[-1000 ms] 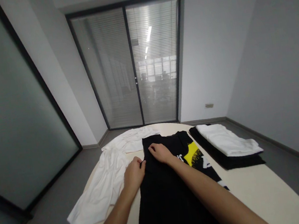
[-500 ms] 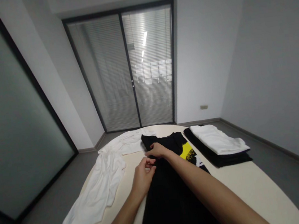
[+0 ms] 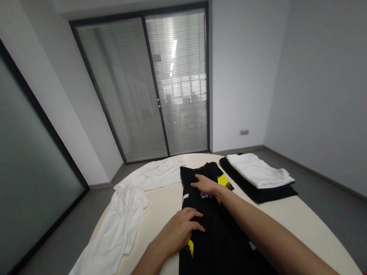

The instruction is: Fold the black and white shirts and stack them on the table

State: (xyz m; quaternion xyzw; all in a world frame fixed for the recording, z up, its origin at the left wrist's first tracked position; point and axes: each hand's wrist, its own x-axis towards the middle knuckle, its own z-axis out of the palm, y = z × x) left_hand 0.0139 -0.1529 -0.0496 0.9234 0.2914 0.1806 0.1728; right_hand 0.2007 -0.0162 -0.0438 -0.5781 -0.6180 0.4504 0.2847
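Note:
A black T-shirt (image 3: 225, 257) with yellow and white print lies lengthwise on the table in front of me, its neck end away from me. Its left side is folded over toward the middle, showing white lettering and a yellow patch. My left hand (image 3: 184, 226) rests on the shirt's left edge, fingers spread. Farther up, near the collar, my right hand (image 3: 205, 184) lies on the cloth with its fingers stretched out. My right forearm covers part of the shirt's right side.
Crumpled white garments (image 3: 114, 230) spread along the left and far edge of the round cream table (image 3: 160, 203). At the right, a folded white garment (image 3: 257, 170) lies on folded black cloth (image 3: 274, 194). Behind stands a glass door with blinds (image 3: 125, 95).
The left side of the black T-shirt has been folded inward, exposing lettering. My left hand has moved nearer to me and opened; my right hand has shifted slightly right.

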